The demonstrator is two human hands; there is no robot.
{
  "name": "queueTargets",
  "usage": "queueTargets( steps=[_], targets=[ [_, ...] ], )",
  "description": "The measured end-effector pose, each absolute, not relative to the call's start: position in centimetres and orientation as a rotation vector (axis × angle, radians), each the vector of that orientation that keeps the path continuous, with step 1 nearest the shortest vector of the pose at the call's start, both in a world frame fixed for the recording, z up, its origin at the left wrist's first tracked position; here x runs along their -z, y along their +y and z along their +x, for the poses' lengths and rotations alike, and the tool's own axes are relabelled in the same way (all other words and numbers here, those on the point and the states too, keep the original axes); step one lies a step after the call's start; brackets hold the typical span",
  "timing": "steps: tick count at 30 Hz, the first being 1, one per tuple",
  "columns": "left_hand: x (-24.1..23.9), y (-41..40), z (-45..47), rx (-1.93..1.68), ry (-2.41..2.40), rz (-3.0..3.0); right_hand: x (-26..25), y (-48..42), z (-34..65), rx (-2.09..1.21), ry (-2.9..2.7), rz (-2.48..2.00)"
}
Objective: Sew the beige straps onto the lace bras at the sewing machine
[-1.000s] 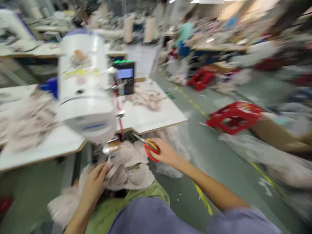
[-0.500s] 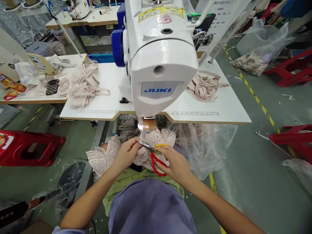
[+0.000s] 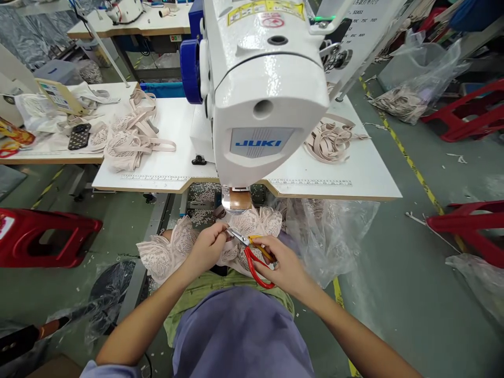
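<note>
A pale pink lace piece (image 3: 169, 252) lies bunched in my lap, just below the head of a white JUKI sewing machine (image 3: 260, 89). My left hand (image 3: 207, 248) pinches the lace near its middle, fingers closed on it. My right hand (image 3: 281, 265) grips red-and-yellow scissors (image 3: 252, 254); their blades point left and meet the lace at my left fingertips. The blades are slightly apart.
The white sewing table (image 3: 354, 173) carries a heap of lace and straps (image 3: 129, 139) on the left and a pile of beige elastic (image 3: 334, 139) on the right. A clear plastic bag (image 3: 326, 231) hangs under the table. Red stools (image 3: 43, 236) stand on both sides.
One second ago the view was swinging, with my right hand holding the scissors out to the right. Since then both hands have met over the lace, and the blades sit at my left fingertips.
</note>
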State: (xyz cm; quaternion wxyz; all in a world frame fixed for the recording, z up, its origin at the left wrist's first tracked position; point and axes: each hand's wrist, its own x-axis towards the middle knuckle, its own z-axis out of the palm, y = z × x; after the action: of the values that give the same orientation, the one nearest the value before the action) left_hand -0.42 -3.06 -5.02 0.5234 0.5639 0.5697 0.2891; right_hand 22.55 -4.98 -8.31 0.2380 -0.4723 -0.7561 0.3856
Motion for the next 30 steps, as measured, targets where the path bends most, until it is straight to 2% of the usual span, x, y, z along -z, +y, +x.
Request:
queueTargets(
  steps=[6, 13, 18, 30],
  targets=[
    [4.7, -3.0, -0.4, -0.677, 1.385, 1.313, 9.2, -5.0, 22.9, -0.996, -2.130, -1.269],
    [3.9, -2.7, -1.4, -0.691, 1.360, 1.162, 10.7, -6.5, 23.4, -0.985, -1.836, -1.242],
    [3.8, -2.6, -1.6, -0.667, 1.366, 1.234, 10.2, -6.4, 22.1, -0.962, -1.919, -1.211],
    [3.4, -2.1, -2.2, -0.654, 1.407, 1.410, 9.6, -4.8, 21.4, -1.131, -1.922, -1.301]
  ],
)
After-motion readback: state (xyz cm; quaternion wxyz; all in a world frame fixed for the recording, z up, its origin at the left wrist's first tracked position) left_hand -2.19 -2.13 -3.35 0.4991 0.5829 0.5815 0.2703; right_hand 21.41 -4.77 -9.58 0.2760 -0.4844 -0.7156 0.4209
